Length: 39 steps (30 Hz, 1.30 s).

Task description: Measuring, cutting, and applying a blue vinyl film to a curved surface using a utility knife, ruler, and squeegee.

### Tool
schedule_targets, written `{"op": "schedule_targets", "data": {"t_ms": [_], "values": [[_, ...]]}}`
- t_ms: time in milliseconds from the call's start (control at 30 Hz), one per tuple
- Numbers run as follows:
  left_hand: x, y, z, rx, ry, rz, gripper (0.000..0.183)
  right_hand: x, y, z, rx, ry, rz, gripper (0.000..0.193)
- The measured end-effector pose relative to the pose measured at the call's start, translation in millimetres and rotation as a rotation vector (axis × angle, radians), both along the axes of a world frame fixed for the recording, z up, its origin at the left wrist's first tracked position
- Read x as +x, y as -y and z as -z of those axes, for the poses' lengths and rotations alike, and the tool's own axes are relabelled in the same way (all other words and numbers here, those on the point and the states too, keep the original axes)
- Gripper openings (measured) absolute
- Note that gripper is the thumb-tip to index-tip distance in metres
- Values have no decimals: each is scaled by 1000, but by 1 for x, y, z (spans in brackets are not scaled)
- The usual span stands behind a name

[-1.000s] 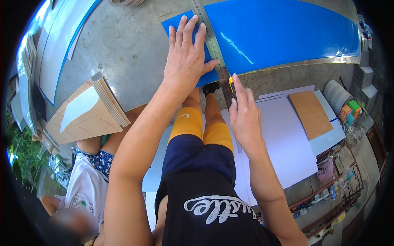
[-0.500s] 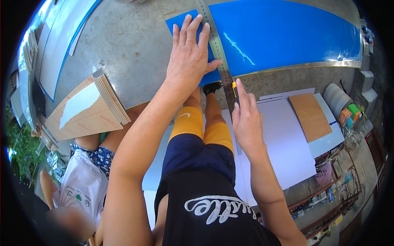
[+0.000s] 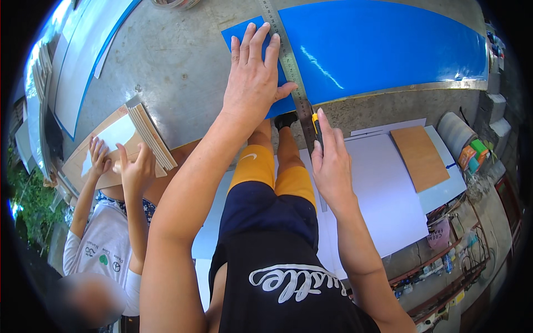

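Right now the person stands bent over a blue plastic sheet (image 3: 383, 47) spread on the concrete floor (image 3: 166, 66), and everything is easiest placed from that sheet. A long steel ruler (image 3: 288, 61) lies across it, splitting off a narrow blue strip on its left side. The left hand (image 3: 252, 77) is spread flat, fingers wide, palm pressing down on the ruler and on that narrow strip; it grasps nothing, it only pins. The right hand (image 3: 331, 164) sits just below the sheet's near edge, closed around a yellow utility knife (image 3: 316, 123), index finger laid along its back. The knife tip meets the ruler's right edge where the sheet ends (whether the blade itself is on the blue or already off it, I cannot tell).

Below the sheet, toward the person, white boards (image 3: 383, 188) lie flat on the floor, and a thin brown board (image 3: 420, 157) rests on top of them, to the right of the knife hand. The person's bare legs, in yellow-and-navy shorts, stand between the two arms, feet close to the sheet's near edge.

Well to the left of the sheet, another person in a white shirt holds up both hands (image 3: 119, 164) against a stack of tan and white boards (image 3: 119, 144). Farther left still, a white panel with a blue edge (image 3: 83, 61) lies on the floor. Off the sheet's lower right corner sits a pale roll (image 3: 458, 132) beside small coloured containers (image 3: 474, 155).
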<state>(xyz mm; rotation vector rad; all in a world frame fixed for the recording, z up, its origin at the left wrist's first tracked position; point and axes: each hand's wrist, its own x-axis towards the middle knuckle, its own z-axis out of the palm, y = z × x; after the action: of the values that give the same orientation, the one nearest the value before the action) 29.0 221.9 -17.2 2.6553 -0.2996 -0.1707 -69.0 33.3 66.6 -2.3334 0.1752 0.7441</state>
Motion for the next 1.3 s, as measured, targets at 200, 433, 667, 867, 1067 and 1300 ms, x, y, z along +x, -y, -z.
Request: {"op": "schedule_targets", "data": {"t_ms": [200, 433, 667, 867, 1067, 1300], "values": [[3, -1, -2, -7, -14, 1, 92, -55, 44, 19, -100, -11, 223, 25], [2, -4, -3, -4, -74, 21, 90, -128, 73, 47, 75, -368, 329, 19], [2, -17, -29, -184, -13, -32, 75, -138, 78, 2, 192, -85, 405, 29], [-46, 1, -61, -438, -287, -119, 50, -120, 133, -83, 249, -139, 470, 22], [-90, 64, -67, -672, -724, -173, 51, -119, 222, -112, 221, -108, 455, 22], [-70, 162, -94, -1217, -1007, -309, 53, -103, 328, -109, 185, -82, 274, 21]]}}
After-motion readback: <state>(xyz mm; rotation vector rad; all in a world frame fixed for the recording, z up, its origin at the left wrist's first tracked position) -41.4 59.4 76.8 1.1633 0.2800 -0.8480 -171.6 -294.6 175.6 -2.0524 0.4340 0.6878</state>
